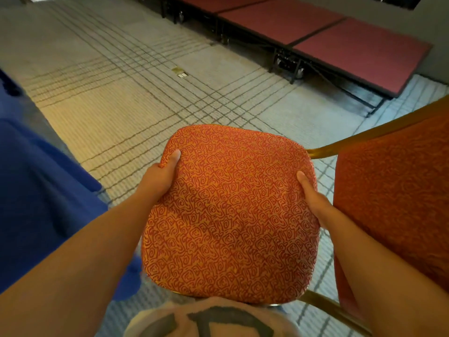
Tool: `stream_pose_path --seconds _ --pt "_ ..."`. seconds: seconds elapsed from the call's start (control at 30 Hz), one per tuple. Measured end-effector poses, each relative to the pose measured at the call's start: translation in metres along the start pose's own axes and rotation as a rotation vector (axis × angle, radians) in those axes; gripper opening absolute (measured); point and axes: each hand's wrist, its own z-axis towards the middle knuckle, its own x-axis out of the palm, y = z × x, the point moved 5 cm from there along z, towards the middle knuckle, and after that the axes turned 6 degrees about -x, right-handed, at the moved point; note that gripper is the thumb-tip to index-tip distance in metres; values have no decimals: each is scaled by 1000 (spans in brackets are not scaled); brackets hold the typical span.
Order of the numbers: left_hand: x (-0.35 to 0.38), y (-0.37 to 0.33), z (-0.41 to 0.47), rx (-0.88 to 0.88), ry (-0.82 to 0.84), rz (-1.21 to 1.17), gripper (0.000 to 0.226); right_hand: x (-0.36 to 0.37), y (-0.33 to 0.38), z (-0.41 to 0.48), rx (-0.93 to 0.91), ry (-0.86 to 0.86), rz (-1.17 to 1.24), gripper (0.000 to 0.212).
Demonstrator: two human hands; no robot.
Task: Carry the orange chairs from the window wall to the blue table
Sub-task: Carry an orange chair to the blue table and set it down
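Orange padded chair seat (230, 210), covered in fabric with a red swirl pattern, was held up between your two hands. Your left hand (160, 177) gripped its left edge, with the thumb flat on top and the fingers wrapped down over the rim. Your right hand (313, 203) clasped the right edge with the thumb on top, and its fingers were hidden under the cushion. The seat's near edge lay just above your light shirt with a dark print (211, 319).

A gold metal tube frame (323, 306) showed beneath the seat at its near right corner. Just beside the seat on your right rose an orange upholstered panel (393, 195) edged in the same gold tubing. You could not tell whether it was this chair's back or part of another chair.

On your left, the blue cloth-covered table (41, 186) passed under your left forearm. Its edge was near the seat, but contact could not be made out.

Pale carpet crossed by dark grid lines (136, 98) spread below, with a small floor box (181, 72) set into it. Well beyond stood low stage platforms with dark red tops on black frames (340, 37).
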Motion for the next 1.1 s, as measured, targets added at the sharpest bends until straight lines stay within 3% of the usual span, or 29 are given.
stream_pose_path --seconds 0.13,0.27,0.37,0.47,0.63,0.87,1.0,1.1 --pt "-4 -35 54 -45 -50 -27 86 19 54 92 4 71 -48 149" --pt "-24 -50 106 -128 -118 -32 89 63 104 160 3 149 -79 152" --pt "-41 -56 149 -185 -152 -42 80 106 148 199 -15 204 -120 156" --pt "-61 -56 201 -225 -182 -90 92 152 198 239 -53 241 -176 163" --pt "-108 -81 297 -225 -215 -163 110 229 289 304 -112 285 -212 153" --pt "-199 -140 413 -180 -357 -219 115 323 445 362 -241 317 -189 148" --pt "-237 -147 481 -217 -384 -285 121 382 504 394 -236 351 -210 158" --pt "-244 -142 534 -255 -359 -324 124 425 543 423 -234 382 -262 151"
